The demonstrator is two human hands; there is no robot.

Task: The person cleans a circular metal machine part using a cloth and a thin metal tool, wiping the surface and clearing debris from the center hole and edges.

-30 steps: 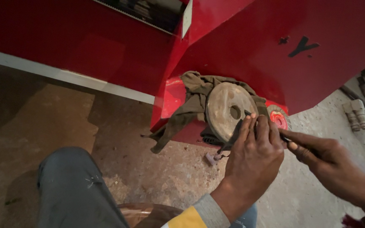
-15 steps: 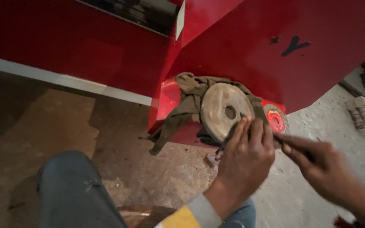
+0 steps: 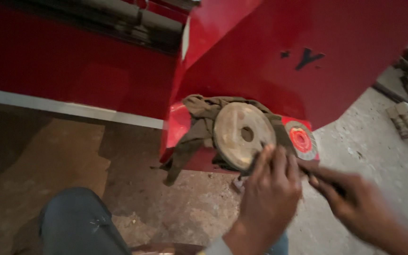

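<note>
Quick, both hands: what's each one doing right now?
Left hand: fingers on the lower edge of the worn round disc, steadying it.
Right hand: closed around a thin dark tool; blur hides what kind.

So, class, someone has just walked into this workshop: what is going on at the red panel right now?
A person crouches on a dusty concrete floor beside a red metal body. The left hand rests its fingers against the lower edge of a worn round disc that sits on an olive rag. The right hand grips a thin dark tool pointed toward the disc. Its tip is hidden behind the left hand. A red-centred round disc lies just right of the worn one.
</note>
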